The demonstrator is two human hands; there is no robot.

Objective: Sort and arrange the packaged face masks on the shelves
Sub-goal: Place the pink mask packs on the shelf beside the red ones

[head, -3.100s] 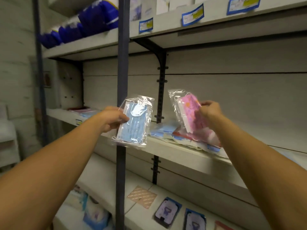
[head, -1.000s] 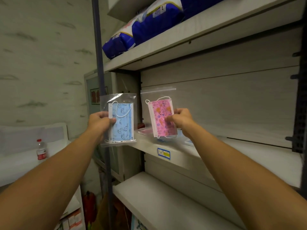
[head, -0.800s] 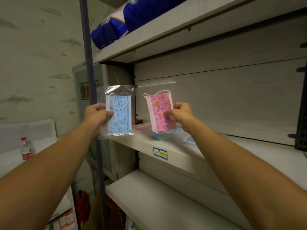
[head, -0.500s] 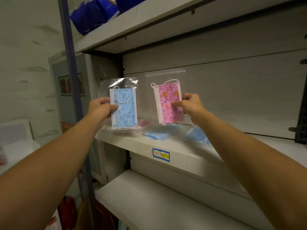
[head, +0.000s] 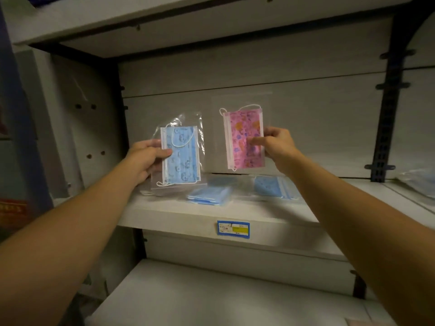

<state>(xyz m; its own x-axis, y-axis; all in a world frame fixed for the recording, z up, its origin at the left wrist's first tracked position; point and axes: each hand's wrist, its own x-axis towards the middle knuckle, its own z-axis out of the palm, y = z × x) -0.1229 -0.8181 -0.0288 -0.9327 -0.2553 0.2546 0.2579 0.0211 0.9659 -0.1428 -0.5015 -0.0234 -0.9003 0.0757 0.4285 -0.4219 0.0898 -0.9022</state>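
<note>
Here, head view, all places told from the price label (head: pixel 233 228) on the middle shelf (head: pixel 179 211):

Left hand: the left hand (head: pixel 143 158) pinches the blue mask packet (head: pixel 181 156) by its left edge, thumb over the front, fingers behind; up and left of the label.

Right hand: the right hand (head: pixel 277 144) pinches the pink mask packet (head: pixel 244 137) by its right edge; above the label, a little right, and higher than the blue one.

Why held so: both packets are upright, printed faces toward the person, side by side and apart; I judge this a comparison by colour before each is set down.

Packet and grip: each bag hangs inward from its hand, so most of it is clear of the fingers.

On the shelf: the loose blue packets (head: pixel 209 196) lie flat right above the label, under the held pair.

Likely next: the blue joins those; I see no pink group here.
</note>
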